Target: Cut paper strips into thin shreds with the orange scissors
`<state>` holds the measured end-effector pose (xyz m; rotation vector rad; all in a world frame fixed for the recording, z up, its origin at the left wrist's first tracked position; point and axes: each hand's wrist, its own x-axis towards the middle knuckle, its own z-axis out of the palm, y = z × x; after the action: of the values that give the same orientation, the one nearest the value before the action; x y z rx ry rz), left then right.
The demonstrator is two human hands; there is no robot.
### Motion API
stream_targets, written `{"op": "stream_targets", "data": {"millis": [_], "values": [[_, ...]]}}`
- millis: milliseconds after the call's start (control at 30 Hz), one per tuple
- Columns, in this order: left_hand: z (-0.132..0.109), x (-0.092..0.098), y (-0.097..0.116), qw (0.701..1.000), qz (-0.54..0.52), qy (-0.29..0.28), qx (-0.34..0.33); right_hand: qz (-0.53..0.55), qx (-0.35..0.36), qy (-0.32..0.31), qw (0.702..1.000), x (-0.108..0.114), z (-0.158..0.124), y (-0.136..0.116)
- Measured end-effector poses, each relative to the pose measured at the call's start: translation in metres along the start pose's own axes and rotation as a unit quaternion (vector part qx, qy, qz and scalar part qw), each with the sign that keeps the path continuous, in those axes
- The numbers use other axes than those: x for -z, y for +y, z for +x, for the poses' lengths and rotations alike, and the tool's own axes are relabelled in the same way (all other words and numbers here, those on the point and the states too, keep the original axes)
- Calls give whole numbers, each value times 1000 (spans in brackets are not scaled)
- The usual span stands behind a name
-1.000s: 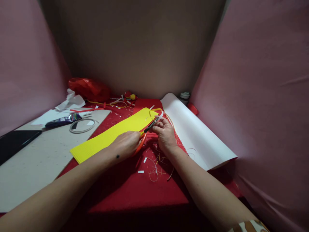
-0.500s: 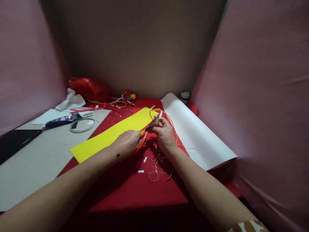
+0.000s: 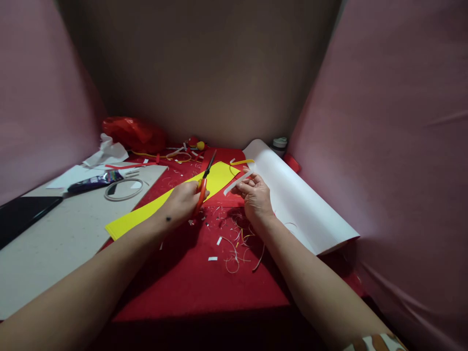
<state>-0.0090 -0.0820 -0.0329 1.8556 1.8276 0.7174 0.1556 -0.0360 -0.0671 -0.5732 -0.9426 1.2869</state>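
My left hand [image 3: 185, 197] is closed round the orange handles of a pair of scissors [image 3: 202, 191], whose dark blades point up and away over the yellow corrugated sheet [image 3: 161, 208]. Between the fingers of my right hand [image 3: 256, 194] is a narrow paper strip [image 3: 238, 182], white along its near stretch. A yellow length of strip [image 3: 243, 162] shows just beyond the fingertips; I cannot tell whether it is the same piece. Under the hands lie the yellow sheet and a red corrugated sheet [image 3: 227, 200]. Thin curled trimmings [image 3: 234, 253] are scattered on the red cloth below.
A large white paper roll [image 3: 292, 195] runs along the right side. On the left, a grey board [image 3: 73, 253] carries a coiled cord [image 3: 124, 190], a dark tube [image 3: 93, 182] and a black flat object [image 3: 25, 217]. A red plastic bag [image 3: 133, 134] sits at the back left.
The scissors have drawn back left, away from the strip, and their blades now point more upward. My right hand has shifted slightly right, and the strip now extends straighter toward the lower left.
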Motion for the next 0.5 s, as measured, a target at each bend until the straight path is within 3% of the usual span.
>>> {"op": "stream_targets", "data": {"millis": [100,167,500], "values": [[-3,0,4,975,-214,-45,38,10,-4,7,1000,-1,0,0],[-5,-3,7,955,-289,-58,40,5,-7,7,1000,-2,-1,0],[-7,-14,13,938,-344,-10,40,-2,-45,-7,999,-9,-10,-1]]}}
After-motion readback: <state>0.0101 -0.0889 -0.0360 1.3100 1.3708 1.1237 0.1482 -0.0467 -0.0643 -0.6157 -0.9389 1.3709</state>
